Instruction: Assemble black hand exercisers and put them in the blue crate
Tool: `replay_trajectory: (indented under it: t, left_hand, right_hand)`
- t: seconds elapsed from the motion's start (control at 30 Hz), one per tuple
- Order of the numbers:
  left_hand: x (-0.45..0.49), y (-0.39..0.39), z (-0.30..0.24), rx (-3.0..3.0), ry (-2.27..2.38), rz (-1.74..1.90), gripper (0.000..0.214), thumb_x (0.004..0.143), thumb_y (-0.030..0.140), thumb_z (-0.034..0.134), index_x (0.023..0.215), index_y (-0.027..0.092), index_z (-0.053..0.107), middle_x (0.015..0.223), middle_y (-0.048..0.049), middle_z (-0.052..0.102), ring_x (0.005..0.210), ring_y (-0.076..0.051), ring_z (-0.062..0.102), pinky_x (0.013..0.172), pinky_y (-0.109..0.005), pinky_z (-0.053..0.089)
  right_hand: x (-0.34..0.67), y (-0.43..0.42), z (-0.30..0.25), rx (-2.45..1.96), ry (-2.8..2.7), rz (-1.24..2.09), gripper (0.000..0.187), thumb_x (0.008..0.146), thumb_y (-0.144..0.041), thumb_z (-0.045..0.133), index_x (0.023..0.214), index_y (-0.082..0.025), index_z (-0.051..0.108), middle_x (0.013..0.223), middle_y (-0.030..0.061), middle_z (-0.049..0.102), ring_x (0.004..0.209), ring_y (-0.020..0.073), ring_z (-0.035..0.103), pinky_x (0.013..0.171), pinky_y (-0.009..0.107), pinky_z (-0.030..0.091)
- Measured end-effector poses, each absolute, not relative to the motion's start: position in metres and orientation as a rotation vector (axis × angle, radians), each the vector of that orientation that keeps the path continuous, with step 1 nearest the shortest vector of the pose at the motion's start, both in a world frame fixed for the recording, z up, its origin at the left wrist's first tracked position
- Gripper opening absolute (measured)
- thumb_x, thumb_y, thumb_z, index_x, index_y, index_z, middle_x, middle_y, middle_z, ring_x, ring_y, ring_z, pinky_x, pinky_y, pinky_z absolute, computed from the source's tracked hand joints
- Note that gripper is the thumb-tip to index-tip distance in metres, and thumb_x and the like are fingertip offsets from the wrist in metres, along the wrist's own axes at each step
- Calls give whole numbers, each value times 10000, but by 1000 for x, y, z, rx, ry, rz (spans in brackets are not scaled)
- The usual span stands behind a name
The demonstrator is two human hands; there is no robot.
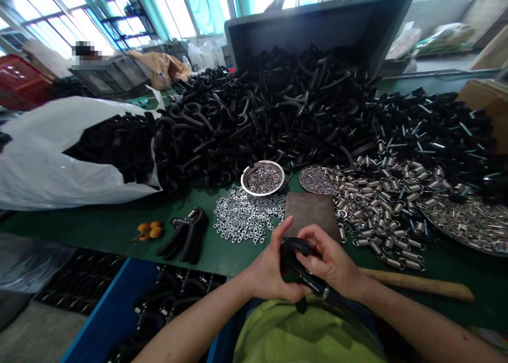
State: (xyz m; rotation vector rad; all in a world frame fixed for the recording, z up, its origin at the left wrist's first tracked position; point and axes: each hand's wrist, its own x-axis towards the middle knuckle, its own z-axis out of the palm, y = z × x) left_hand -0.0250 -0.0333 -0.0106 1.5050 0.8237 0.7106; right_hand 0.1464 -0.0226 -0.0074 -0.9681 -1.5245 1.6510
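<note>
In front of my green top, a black plastic handle with a hook-like curved end sits between my two hands. My left hand holds it from the left, its thumb and fingers on either side. My right hand is closed on its right side, fingertips bent in at the hooked end; any small part between them is hidden. Just beyond lies a dark flat metal block. Left of the block is a pile of small nuts. Coil springs are heaped to its right.
Black handles form a large heap before a grey bin. Pins fill a metal bowl and a tray. A spring-fitted handle pair, yellow fruit, a wooden stick and a blue crate are nearby.
</note>
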Motion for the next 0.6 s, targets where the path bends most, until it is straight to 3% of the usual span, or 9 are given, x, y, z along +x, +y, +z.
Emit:
replay_trajectory:
  t: [0.1, 0.33, 0.43, 0.53, 0.6]
  left_hand:
    - [-21, -38, -16, 1463, 833, 758, 1167, 597, 140, 714, 1396, 237, -131, 985, -76, 618, 775, -194, 627, 679, -312, 506]
    - [-8, -45, -15, 1190, 978, 826, 1129, 593, 180, 743, 1420, 304, -17, 926, -26, 601, 609, -127, 585, 523, -234, 466]
    - [-2, -44, -17, 1276, 1141, 884, 990, 616, 222, 741, 1405, 277, 146, 905, -21, 610, 666, -154, 603, 584, -269, 495]
    - [3, -42, -19, 1419, 1249, 966, 838, 622, 219, 735, 1338, 256, 301, 986, -34, 613, 830, -193, 621, 760, -326, 503]
    - [5, -41, -20, 1411, 1276, 1001, 799, 628, 214, 730, 1313, 253, 321, 1023, -33, 606, 889, -197, 615, 817, -334, 488]
  right_hand:
    - [147, -25, -8, -959, -1493, 1685, 265, 817, -357, 568, 1004, -213, 447, 737, -29, 549, 627, 104, 544, 550, 226, 425]
    - [159, -19, -8, -1106, -1416, 1695, 349, 846, -390, 525, 1132, -206, 445, 816, 9, 623, 750, 148, 621, 650, 273, 479]
    - [164, -14, -7, -1201, -1449, 1716, 341, 850, -442, 497, 1066, -177, 497, 777, 3, 601, 670, 128, 584, 559, 236, 451]
    - [164, -13, -5, -1253, -1614, 1757, 355, 850, -492, 464, 981, -170, 537, 806, 15, 600, 534, 102, 506, 437, 224, 390]
    - [161, -15, -3, -1325, -1757, 1557, 306, 869, -457, 440, 912, -172, 541, 798, 20, 597, 560, 115, 509, 472, 240, 393]
